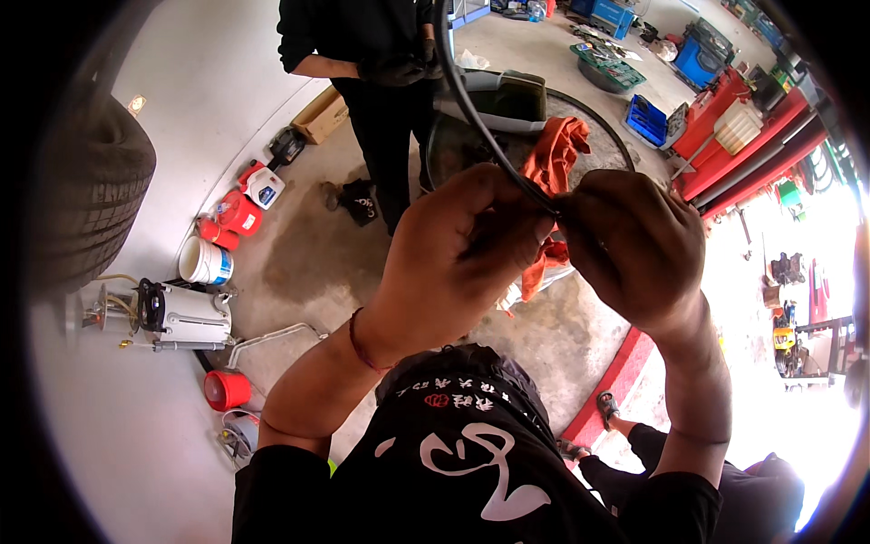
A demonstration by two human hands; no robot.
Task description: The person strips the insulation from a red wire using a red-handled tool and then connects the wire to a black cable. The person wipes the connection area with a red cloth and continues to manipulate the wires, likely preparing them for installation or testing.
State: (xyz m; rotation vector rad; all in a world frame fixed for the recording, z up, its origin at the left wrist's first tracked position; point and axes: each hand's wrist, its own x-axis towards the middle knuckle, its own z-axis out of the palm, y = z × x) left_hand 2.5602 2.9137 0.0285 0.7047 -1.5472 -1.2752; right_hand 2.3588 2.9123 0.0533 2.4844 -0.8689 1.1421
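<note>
Raised in front of my chest, both hands come together fingertip to fingertip on a long, thin black hose-like strand. It comes down from the top edge in a curve to my fingers; whether it is a hose or a cable I cannot tell. My left hand is closed, thumb and fingers pinching the strand. Darker with grime, my right hand is closed too, its fingertips against the same spot. My fingers hide the exact point gripped. Behind the hands hangs a crumpled orange-red cloth.
A person in black with dark gloves stands ahead. Beside them is a grey bin. Along the left wall are a tyre, a white bucket and a red bucket. Another person is at lower right, near a red floor strip.
</note>
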